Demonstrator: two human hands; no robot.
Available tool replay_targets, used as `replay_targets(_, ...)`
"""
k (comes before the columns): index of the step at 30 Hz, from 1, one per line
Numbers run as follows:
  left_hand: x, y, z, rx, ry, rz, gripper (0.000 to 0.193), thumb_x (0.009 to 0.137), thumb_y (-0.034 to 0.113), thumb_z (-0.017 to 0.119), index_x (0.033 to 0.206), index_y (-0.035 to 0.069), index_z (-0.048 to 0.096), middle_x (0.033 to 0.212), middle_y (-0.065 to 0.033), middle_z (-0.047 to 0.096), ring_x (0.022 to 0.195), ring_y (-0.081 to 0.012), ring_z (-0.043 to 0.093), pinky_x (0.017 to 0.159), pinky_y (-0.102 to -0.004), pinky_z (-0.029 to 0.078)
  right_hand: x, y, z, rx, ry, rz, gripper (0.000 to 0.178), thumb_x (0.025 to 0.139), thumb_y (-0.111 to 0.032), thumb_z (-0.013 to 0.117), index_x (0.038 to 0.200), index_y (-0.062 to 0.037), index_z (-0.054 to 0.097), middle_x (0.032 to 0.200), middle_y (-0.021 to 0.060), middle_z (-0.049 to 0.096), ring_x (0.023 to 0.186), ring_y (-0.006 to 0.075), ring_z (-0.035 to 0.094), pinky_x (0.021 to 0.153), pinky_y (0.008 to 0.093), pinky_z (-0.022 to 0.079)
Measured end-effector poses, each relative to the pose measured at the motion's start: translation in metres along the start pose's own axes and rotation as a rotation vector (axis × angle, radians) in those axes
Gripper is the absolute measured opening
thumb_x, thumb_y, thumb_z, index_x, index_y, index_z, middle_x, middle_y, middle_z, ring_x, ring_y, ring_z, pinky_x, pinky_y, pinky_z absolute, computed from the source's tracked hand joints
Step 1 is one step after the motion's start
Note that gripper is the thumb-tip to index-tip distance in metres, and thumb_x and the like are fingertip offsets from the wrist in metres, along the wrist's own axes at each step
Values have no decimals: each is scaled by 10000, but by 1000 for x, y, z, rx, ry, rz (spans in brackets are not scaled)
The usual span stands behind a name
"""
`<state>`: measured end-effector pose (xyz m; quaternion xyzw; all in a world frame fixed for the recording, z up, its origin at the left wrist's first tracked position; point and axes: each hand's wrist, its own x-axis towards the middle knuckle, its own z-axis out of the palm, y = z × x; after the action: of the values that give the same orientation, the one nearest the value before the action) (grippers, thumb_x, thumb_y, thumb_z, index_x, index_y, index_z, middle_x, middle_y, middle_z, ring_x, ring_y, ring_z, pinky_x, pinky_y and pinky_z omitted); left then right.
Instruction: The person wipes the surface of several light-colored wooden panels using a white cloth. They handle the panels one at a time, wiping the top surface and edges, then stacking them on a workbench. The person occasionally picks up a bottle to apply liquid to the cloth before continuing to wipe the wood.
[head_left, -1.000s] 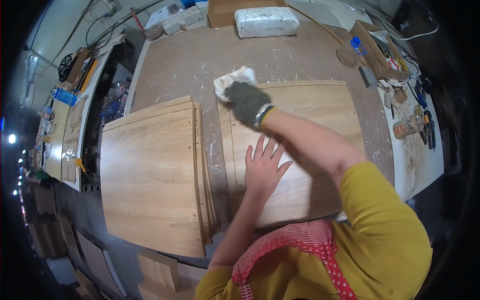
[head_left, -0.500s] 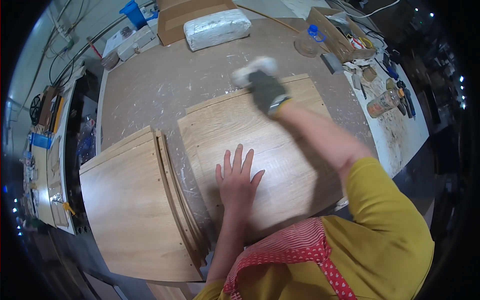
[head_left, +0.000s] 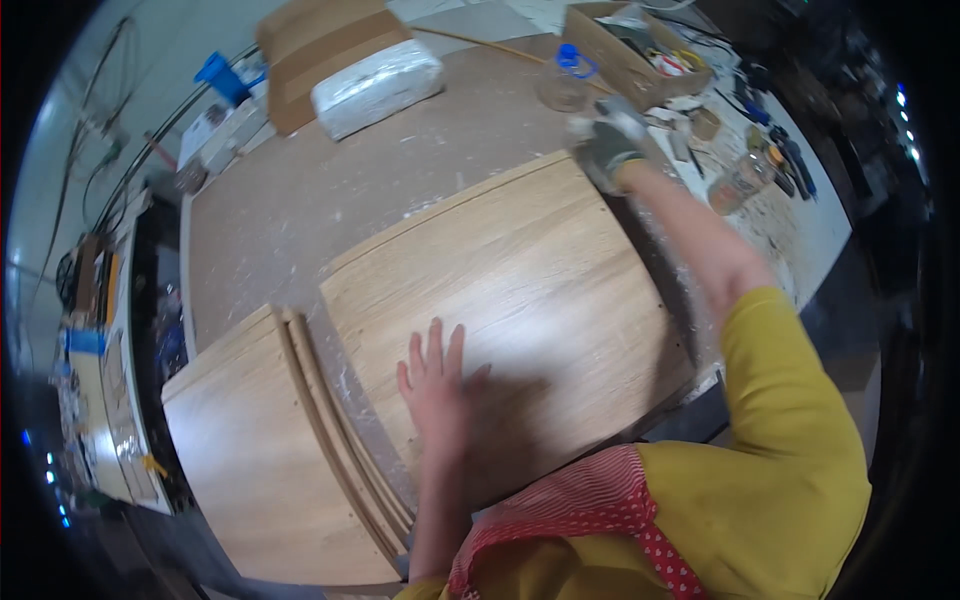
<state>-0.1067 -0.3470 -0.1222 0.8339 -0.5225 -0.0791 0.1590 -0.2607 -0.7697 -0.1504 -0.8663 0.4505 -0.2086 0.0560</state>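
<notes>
A light wood-grain panel [head_left: 500, 270] lies flat on the worktable in front of me. My left hand [head_left: 437, 390], bare, rests on its near left part with fingers spread. At the panel's far right corner is my right hand [head_left: 607, 155], in a dark grey-green glove and smeared by motion. It is closed on a white cloth [head_left: 580, 130], only partly visible and blurred. To the left lies a stack of similar wood panels [head_left: 265, 440], with small holes along their edges.
Beyond the right hand stand a clear jug with a blue cap [head_left: 565, 90] and a cardboard box of odds and ends [head_left: 645, 70]. A bottle with an orange cap [head_left: 745, 180] is at right. A plastic-wrapped white bundle [head_left: 375, 90] lies by an open carton [head_left: 320, 40].
My right hand has swept rightward with the white cloth, from the panel's far edge to its far right corner. My left hand stays flat on the panel. The whole view has shifted and tilted.
</notes>
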Motion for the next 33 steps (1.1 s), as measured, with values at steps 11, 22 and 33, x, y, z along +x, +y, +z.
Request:
replay_targets(11, -42, 35, 24, -227, -32, 403, 563, 863, 397, 598, 1349, 141, 478, 1478, -72, 374, 1365, -283, 325, 1087, -500, 274, -144, -290, -16, 312, -730, -1134, 219, 714, -156, 733, 926, -132, 683, 942, 97, 659, 884, 263, 651, 779, 426, 518)
replay_targets(22, -38, 30, 13, -226, 8, 402, 594, 846, 376, 613, 1344, 93, 456, 1402, -66, 414, 1340, -266, 329, 1095, -453, 266, -129, -342, 75, 684, -546, -861, 251, 899, -248, 496, 1033, -97, 646, 955, 157, 667, 890, 333, 639, 806, 431, 506)
replay_targets(33, -49, 34, 53, -528, -77, 270, 482, 857, 332, 612, 1270, 96, 536, 1339, -138, 492, 1288, -271, 434, 1055, -409, 349, -198, -337, 28, 561, -673, -1120, 202, 814, -132, 586, 996, -79, 656, 974, 160, 661, 902, 327, 639, 797, 431, 506)
